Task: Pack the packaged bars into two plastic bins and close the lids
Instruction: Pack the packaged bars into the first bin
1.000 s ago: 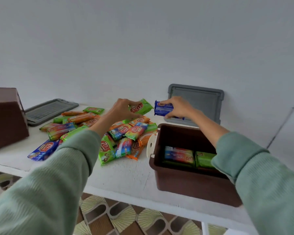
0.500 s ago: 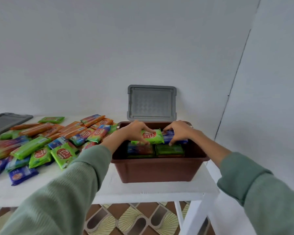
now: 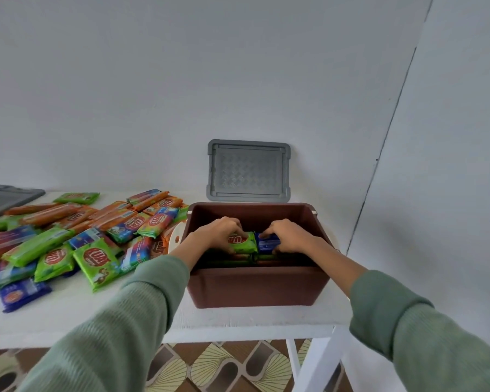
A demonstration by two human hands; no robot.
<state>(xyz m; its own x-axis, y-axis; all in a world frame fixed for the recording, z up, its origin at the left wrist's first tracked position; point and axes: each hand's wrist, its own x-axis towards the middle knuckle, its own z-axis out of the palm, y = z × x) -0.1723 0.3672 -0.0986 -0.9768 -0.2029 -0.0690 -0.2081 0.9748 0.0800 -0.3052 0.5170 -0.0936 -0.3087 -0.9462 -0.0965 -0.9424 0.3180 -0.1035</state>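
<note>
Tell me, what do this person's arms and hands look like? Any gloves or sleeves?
The left hand and right hand are bare: no gloves, no rings or watch visible. The left sleeve and right sleeve are long, muted green, finely ribbed knit, ending partway up the forearms.

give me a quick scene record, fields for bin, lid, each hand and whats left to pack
bin: brown bin, open, partly filled, on white table
lid: grey lid, off, leaning against the wall behind the bin
left hand: left hand grips green bar inside the bin
right hand: right hand grips blue bar beside the green one
left to pack: pile of bars on the table, left of the bin
second lid: second lid, grey, far left
</note>
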